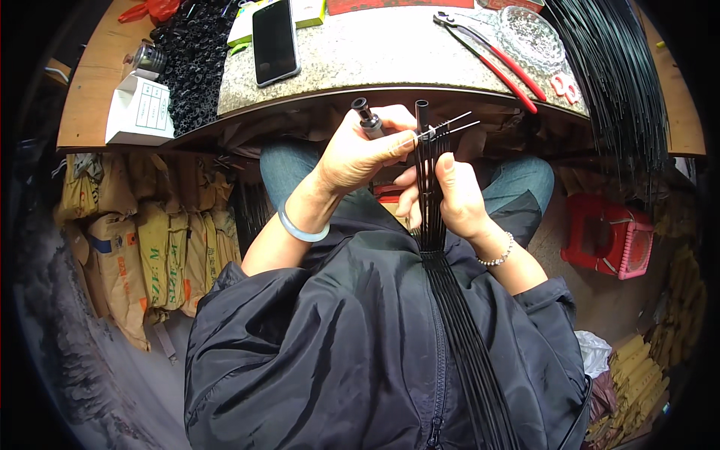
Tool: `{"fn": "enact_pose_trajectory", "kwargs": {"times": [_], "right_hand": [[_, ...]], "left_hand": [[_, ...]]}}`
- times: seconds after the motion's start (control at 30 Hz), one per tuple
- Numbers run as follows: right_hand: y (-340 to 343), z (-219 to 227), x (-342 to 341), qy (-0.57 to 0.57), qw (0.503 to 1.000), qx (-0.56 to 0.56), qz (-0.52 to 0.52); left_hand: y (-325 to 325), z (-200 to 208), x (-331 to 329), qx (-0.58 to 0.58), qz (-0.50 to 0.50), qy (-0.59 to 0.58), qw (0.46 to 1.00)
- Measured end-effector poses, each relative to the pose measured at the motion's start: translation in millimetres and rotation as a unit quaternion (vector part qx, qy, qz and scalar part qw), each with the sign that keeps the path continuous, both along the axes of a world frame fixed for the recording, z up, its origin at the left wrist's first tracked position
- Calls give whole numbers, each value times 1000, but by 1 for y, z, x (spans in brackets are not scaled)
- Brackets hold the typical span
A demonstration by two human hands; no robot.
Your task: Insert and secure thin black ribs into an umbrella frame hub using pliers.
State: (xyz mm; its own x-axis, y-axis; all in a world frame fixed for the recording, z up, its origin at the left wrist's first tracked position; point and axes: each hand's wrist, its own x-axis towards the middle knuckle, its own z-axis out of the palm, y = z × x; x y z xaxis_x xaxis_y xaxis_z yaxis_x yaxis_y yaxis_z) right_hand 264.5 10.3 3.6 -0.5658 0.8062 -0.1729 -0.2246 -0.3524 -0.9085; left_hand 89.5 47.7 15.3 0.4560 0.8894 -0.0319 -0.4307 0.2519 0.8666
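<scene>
A bundle of long thin black rods [433, 195], which looks like the ribs of an umbrella frame, runs down over my lap. A black tube [422, 112] stands up from its top end, and two thin rod ends stick out to the right there. My right hand [459, 196] is closed round the bundle, thumb in front. My left hand [360, 150] is closed on a short black-and-silver tube-shaped piece [366, 116] with a round end. Its thumb and forefinger meet beside the joint at the bundle's top; whatever small part they pinch there is hidden.
On the table ahead lie a phone [275, 41], red-handled pliers [491, 64], a glass dish [531, 37] and a heap of small black parts [199, 67]. More black rods [615, 82] hang over the right edge. A white box [140, 110] stands left; a red basket [609, 236] is on the floor.
</scene>
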Motion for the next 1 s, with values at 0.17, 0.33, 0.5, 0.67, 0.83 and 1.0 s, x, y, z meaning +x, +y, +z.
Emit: {"fn": "enact_pose_trajectory", "kwargs": {"times": [0.17, 0.33, 0.5, 0.67, 0.83, 1.0], "right_hand": [[-2, -3, -1, 25, 999, 36, -11], [7, -5, 0, 89, 994, -20, 54], [5, -9, 1, 77, 996, -4, 42], [4, -8, 3, 29, 999, 4, 31], [3, -2, -3, 29, 1000, -4, -10], [2, -1, -6, -4, 1000, 2, -12]], "left_hand": [[0, -6, -3, 40, 0, 0, 999], [-1, -2, 0, 66, 1, 0, 998], [-3, -7, 0, 26, 11, -6, 1000], [2, -5, -7, -10, 25, 51, 998], [18, 13, -10, -9, 109, -78, 991], [21, 47, 13, 20, 39, -52, 998]]}}
